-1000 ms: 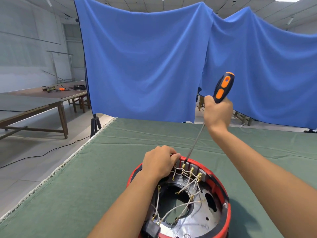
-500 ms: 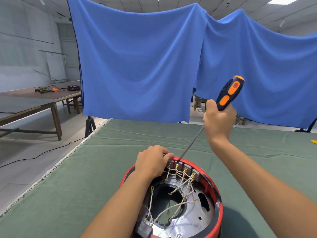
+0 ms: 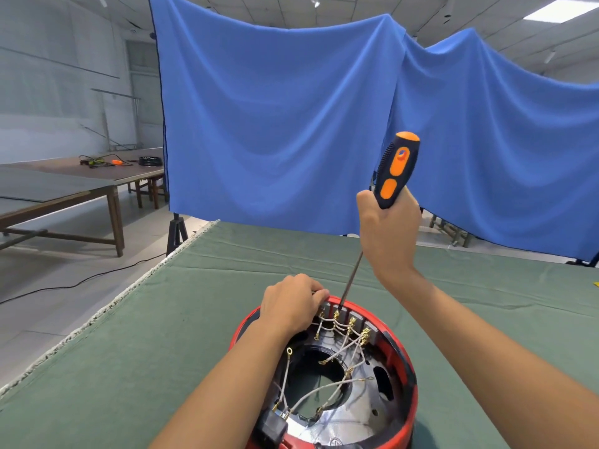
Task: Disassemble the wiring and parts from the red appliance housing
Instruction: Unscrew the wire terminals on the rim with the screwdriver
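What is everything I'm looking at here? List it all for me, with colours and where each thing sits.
red appliance housing: one, red rim, near edge of the table
wires: several, whitish with brass ends, inside the housing
screwdriver: one, black and orange, tip at the housing's far terminals
table: one, green cloth cover, foreground
backdrop: blue cloth, hung behind
wooden tables: brown, far left, with small tools
left hand: grips the housing's far rim
right hand: holds the screwdriver
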